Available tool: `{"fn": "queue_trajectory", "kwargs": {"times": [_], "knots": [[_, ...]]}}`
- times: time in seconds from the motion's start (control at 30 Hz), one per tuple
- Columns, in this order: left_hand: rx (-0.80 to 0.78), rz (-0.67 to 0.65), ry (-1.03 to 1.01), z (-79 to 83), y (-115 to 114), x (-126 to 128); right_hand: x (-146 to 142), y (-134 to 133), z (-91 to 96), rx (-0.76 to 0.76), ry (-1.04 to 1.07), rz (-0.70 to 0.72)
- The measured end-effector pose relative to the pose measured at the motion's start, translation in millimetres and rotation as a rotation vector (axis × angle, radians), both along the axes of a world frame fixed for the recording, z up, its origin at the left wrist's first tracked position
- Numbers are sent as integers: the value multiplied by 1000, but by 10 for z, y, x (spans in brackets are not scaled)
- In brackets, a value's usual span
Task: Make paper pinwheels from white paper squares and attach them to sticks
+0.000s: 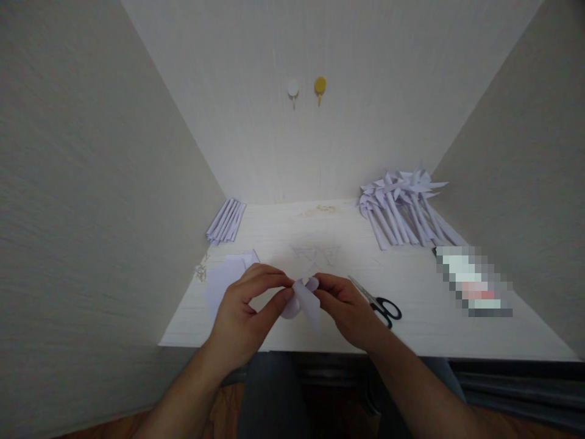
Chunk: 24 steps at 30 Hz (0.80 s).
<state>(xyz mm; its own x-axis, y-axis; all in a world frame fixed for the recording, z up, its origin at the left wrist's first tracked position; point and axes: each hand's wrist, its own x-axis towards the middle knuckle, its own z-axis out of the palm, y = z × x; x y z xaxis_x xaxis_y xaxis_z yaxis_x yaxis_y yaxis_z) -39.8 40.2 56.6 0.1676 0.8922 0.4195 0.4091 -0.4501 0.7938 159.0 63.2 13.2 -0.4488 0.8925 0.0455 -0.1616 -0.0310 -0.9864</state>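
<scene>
Between both hands, above the front part of the table, is a white paper pinwheel (307,300) with its corners curled in towards the middle. My left hand (249,305) pinches its left side between thumb and fingers. From the other side, my right hand (348,308) grips the curled paper near its top, and the fingertips are partly hidden. Black-handled scissors (382,306) lie just right of my right hand, blades pointing away to the left. Flat white paper sheets (223,280) rest beside and partly behind my left hand.
Rolled paper sticks (227,221) lie at the back left. Several finished pinwheels on sticks (402,210) are heaped at the back right, near a blurred-out flat object (470,280). Small scraps (200,272) sit by the left wall. Panels enclose the white table (425,332) on three sides.
</scene>
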Motion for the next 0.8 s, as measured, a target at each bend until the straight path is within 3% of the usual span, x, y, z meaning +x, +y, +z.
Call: {"fn": "queue_trajectory", "kwargs": {"times": [0.37, 0.57, 0.8], "knots": [[-55, -47, 42, 79, -142, 20, -13, -195, 100, 19, -44, -23], [68, 109, 138, 69, -49, 52, 61, -171, 47, 61, 17, -369], [16, 188, 6, -40, 91, 193, -39, -132, 23, 40, -68, -111]]}}
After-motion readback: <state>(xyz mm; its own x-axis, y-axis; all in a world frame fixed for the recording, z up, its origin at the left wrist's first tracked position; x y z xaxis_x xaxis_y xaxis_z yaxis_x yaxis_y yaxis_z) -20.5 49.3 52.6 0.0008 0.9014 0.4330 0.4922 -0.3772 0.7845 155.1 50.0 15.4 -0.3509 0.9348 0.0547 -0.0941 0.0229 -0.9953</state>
